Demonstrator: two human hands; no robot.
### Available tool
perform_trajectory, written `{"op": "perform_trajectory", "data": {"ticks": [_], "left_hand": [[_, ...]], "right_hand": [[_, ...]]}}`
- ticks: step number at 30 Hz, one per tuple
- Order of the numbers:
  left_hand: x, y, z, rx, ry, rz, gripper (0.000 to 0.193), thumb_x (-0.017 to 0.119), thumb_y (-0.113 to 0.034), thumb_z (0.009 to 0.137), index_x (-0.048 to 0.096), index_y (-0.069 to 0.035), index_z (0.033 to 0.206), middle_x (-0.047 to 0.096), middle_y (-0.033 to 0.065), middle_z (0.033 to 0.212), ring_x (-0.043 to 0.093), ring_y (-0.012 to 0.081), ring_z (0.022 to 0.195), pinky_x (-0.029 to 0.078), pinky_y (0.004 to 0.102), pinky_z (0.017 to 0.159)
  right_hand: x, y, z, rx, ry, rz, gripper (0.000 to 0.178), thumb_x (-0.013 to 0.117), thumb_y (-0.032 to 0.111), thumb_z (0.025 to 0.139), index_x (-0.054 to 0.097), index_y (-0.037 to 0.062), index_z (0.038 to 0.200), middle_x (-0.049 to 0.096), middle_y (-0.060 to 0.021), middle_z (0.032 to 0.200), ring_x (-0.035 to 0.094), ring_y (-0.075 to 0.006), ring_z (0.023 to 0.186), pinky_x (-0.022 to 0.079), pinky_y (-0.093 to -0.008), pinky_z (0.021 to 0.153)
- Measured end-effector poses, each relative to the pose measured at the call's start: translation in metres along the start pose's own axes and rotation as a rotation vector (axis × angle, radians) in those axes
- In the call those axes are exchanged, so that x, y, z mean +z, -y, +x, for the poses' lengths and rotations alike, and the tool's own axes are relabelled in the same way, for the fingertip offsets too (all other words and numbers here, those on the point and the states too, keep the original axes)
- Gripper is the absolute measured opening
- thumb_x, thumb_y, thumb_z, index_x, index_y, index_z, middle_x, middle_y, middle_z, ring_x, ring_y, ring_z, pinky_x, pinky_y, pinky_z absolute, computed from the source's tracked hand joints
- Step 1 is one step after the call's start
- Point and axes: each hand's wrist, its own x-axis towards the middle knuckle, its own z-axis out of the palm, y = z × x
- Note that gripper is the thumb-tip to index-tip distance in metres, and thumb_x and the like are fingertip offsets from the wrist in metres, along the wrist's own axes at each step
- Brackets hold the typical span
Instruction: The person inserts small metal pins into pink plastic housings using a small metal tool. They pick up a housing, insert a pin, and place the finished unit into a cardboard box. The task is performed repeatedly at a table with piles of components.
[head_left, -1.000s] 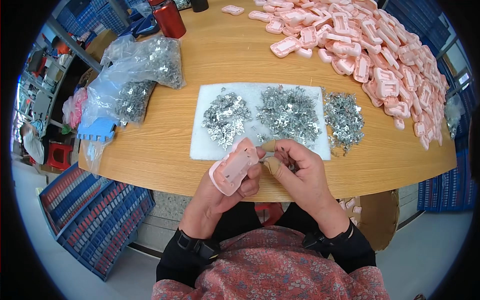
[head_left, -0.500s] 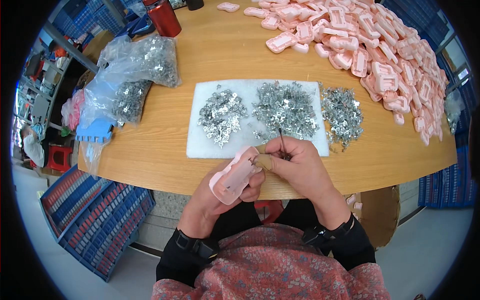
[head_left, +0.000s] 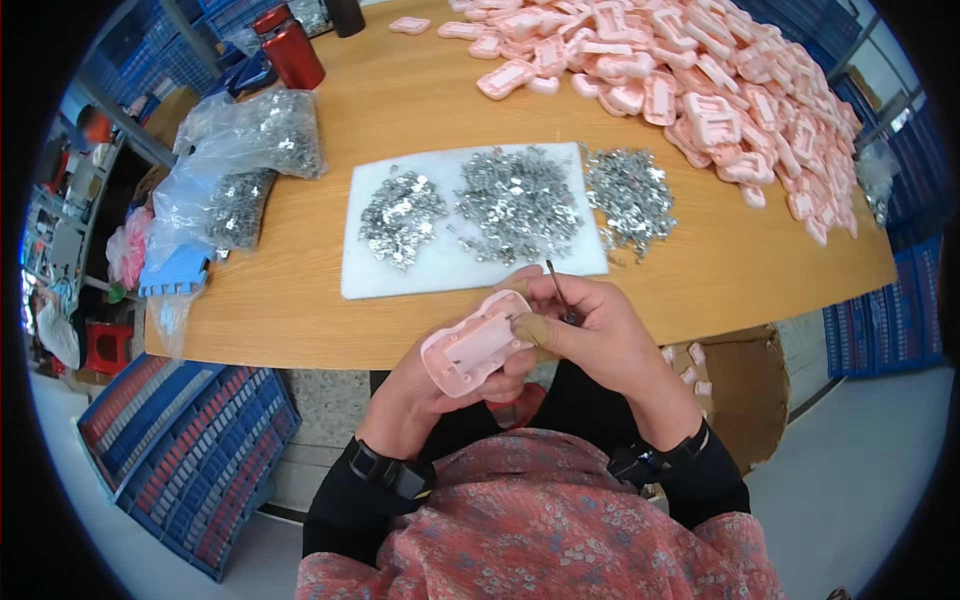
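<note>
A pink plastic car-shaped shell (head_left: 462, 372) rests in my left hand (head_left: 412, 388), its hollow inner side turned up and my fingers wrapped round its edge. Small dark bits show at both ends of its inner recess. My right hand (head_left: 610, 335) is closed at the shell's far right end, thumb and fingertips against it; tan coverings are on those fingertips. A thin dark rod-like tool (head_left: 556, 284) sticks up from between the right fingers. Whatever the fingertips pinch inside the shell is hidden.
Heaps of small metal clips (head_left: 402, 218) lie on a white foam sheet (head_left: 375, 285), with another clip pile (head_left: 630, 200) right of it. Pink shells (head_left: 655, 95) are heaped at the far right. Bags of metal parts (head_left: 270, 135) and a red flask (head_left: 290, 48) stand left.
The pink shell has tipped so more of its inner side shows. Table things appear shifted left and slightly up in the view. Both hands keep their holds.
</note>
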Motion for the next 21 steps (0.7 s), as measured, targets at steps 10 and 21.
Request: {"op": "perform_trajectory", "data": {"ticks": [10, 21], "left_hand": [[0.050, 0.020, 0.028, -0.241, -0.015, 0.603, 0.055, 0.037, -0.029, 0.107, 0.018, -0.010, 0.155, 0.064, 0.0180, 0.111, 0.069, 0.0225, 0.084, 0.057, 0.0294, 0.071], [0.036, -0.177, 0.125, 0.455, -0.627, 1.877, 0.041, 0.064, -0.024, 0.091, 0.063, 0.000, 0.125, 0.071, 0.0137, 0.102, 0.067, 0.0191, 0.090, 0.054, 0.0322, 0.081]], "right_hand": [[-0.103, -0.017, -0.118, 0.193, -0.332, 0.064, 0.026, 0.069, 0.014, 0.088, 0.066, -0.0044, 0.107, 0.056, 0.0024, 0.075, 0.045, -0.0032, 0.058, 0.033, -0.0197, 0.050], [-0.263, -0.163, -0.255, 0.235, -1.148, -0.299, 0.020, 0.065, 0.020, 0.094, 0.066, 0.0036, 0.104, 0.059, 0.0031, 0.073, 0.047, -0.0041, 0.052, 0.036, -0.0207, 0.045]]}}
